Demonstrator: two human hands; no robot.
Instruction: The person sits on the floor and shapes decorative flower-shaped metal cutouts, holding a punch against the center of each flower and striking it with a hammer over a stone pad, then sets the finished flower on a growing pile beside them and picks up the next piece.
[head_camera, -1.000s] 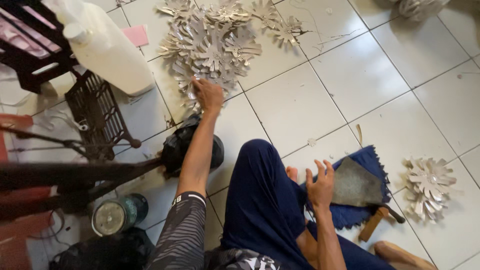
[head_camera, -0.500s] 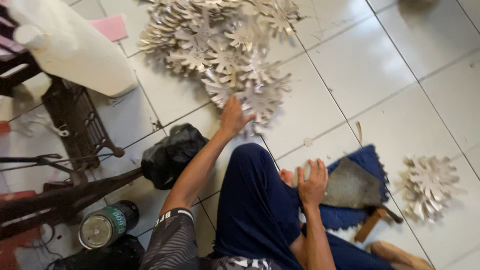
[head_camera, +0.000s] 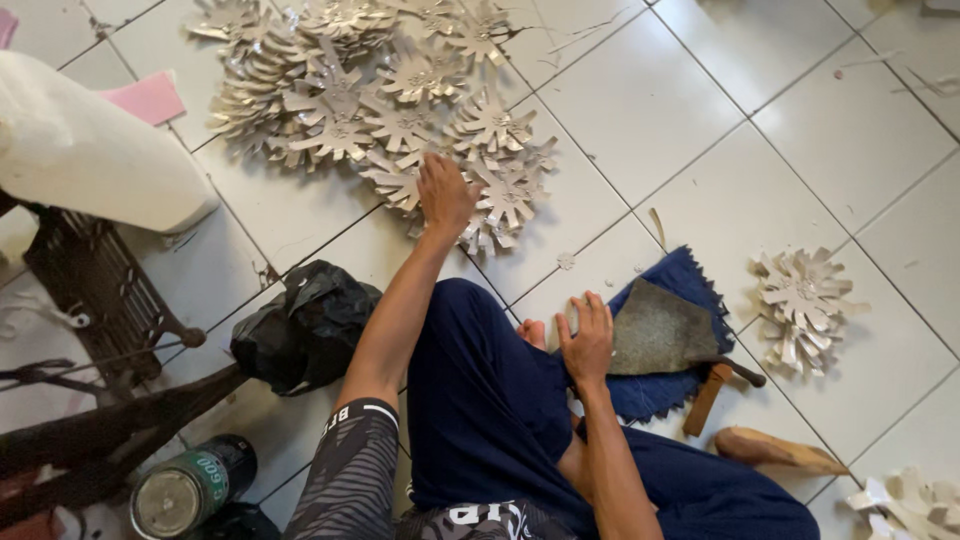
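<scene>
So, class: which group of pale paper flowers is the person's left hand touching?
The big heap at the top of the floor; the left hand rests on its near edge. The small stack beside the blue cloth lies untouched.

floor: glossy white square tiles with dark grout lines, scattered with small paper scraps
furniture: dark metal frame at the left edge, a white padded bundle resting on it
light: even, soft daylight, faint reflections on the tiles

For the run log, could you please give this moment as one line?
left hand: on pile of paper flowers | right hand: on grey slab over blue cloth | floor: white tiles
</scene>
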